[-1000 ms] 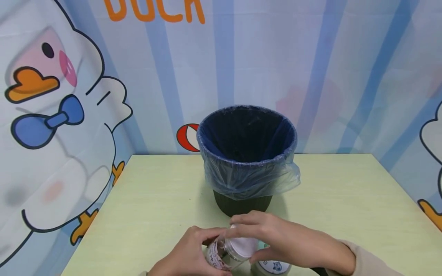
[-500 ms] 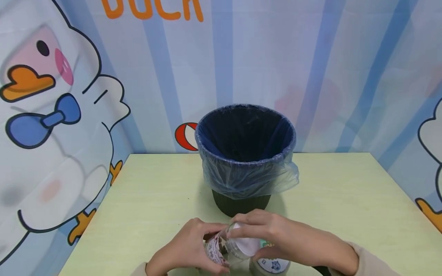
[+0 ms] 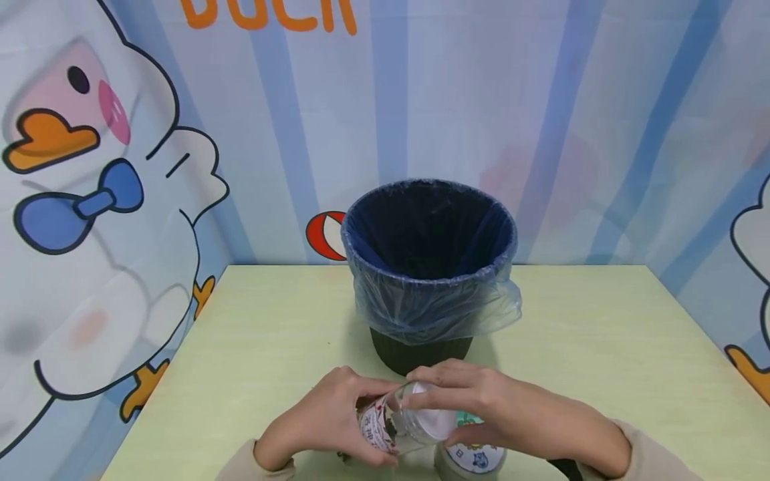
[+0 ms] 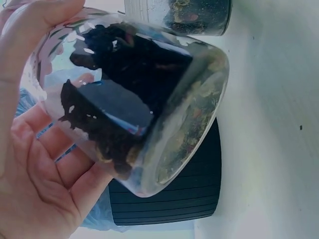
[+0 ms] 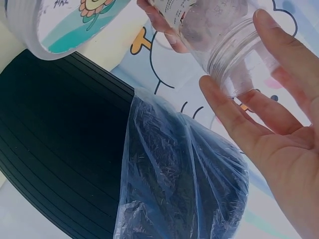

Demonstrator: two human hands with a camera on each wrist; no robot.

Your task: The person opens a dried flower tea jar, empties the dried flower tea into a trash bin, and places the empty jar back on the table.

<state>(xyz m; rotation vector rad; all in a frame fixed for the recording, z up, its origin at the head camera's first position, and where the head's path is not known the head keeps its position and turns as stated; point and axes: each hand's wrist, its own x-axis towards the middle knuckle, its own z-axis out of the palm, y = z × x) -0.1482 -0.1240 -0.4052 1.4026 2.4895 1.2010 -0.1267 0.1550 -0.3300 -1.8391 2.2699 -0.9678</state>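
My left hand [image 3: 331,421] grips a clear jar [image 3: 377,427] with a printed label. In the left wrist view, dark dried pieces [image 4: 134,64] lie inside the tilted jar. My right hand [image 3: 499,407] holds the jar's clear lid [image 5: 246,67] between thumb and fingers, at the jar's right end. In the right wrist view the lid sits at the jar's mouth; whether it is loose cannot be told. A second jar [image 3: 472,464], its round top printed white and green, stands upright below my right hand. Flower pieces show through its wall in the left wrist view.
A dark ribbed bin [image 3: 418,354] stands on the pale table [image 3: 271,334] just beyond the hands. A translucent blue bag [image 3: 421,310] lines it and hangs over its rim. Behind the table hangs a curtain [image 3: 445,87] with duck pictures.
Both hands have shifted slightly to the right with the jar and lid. The jar has turned, so another part of its label shows. Bin and second jar stay put.
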